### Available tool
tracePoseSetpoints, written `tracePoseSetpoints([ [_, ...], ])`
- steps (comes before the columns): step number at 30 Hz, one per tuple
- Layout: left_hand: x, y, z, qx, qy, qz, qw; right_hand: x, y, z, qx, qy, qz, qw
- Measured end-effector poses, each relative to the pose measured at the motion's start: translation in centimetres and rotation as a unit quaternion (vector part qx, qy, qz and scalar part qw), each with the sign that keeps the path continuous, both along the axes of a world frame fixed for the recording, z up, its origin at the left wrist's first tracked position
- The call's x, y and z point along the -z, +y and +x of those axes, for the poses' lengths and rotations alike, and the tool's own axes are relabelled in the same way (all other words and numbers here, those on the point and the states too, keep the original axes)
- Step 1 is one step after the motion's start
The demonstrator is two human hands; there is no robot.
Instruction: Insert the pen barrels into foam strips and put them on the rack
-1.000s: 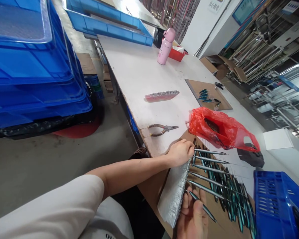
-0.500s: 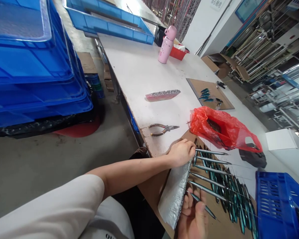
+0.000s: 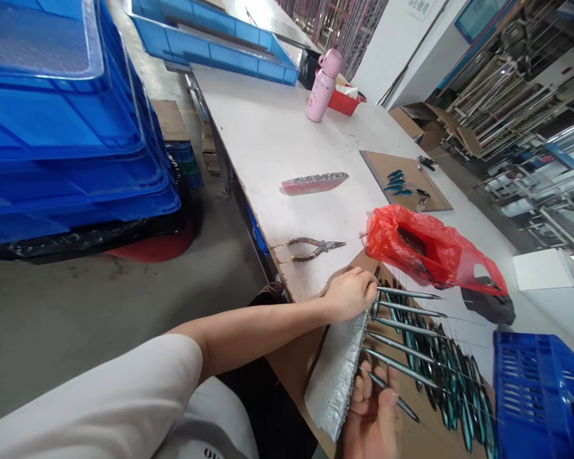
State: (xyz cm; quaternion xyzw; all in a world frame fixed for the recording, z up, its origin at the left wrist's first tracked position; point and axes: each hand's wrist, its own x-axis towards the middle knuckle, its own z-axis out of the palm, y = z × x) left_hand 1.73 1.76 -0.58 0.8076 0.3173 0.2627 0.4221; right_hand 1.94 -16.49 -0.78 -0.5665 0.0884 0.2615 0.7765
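Note:
My left hand [image 3: 350, 294] grips the far end of a silver foam block [image 3: 337, 371] that lies tilted at the table's near edge. Several slim teal fishing lures [image 3: 406, 310] stick out of the block's right side in a row, each with a thin wire. My right hand [image 3: 373, 417] is at the block's near end, pinching one teal lure [image 3: 393, 396] whose tip sits against the foam. Below them, on a brown cardboard sheet [image 3: 296, 357], lies a heap of more teal lures [image 3: 452, 389].
Pliers [image 3: 314, 248] lie on the white table [image 3: 268, 134] beyond my left hand. A red plastic bag [image 3: 430, 250], a pink-sided foam block [image 3: 314, 183], a pink bottle [image 3: 324, 86], a second cardboard with lures [image 3: 406, 182] and a blue basket [image 3: 538, 395] are around. Stacked blue crates [image 3: 67, 140] stand left.
My right hand has slid the lure it holds a little further toward the foam block. The left hand stays on the block. The view has shifted slightly.

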Motion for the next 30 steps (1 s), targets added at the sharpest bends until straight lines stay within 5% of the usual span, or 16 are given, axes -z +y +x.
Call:
tracePoseSetpoints([
  [15,0.0,0.0,0.0,0.001,0.004,0.001,1.0,0.1,0.0,0.1,-0.001,-0.007,-0.015,1.0],
  [30,0.1,-0.1,0.1,0.001,0.009,0.001,1.0,-1.7,-1.1,1.0,-0.095,-0.186,-0.135,0.969],
])
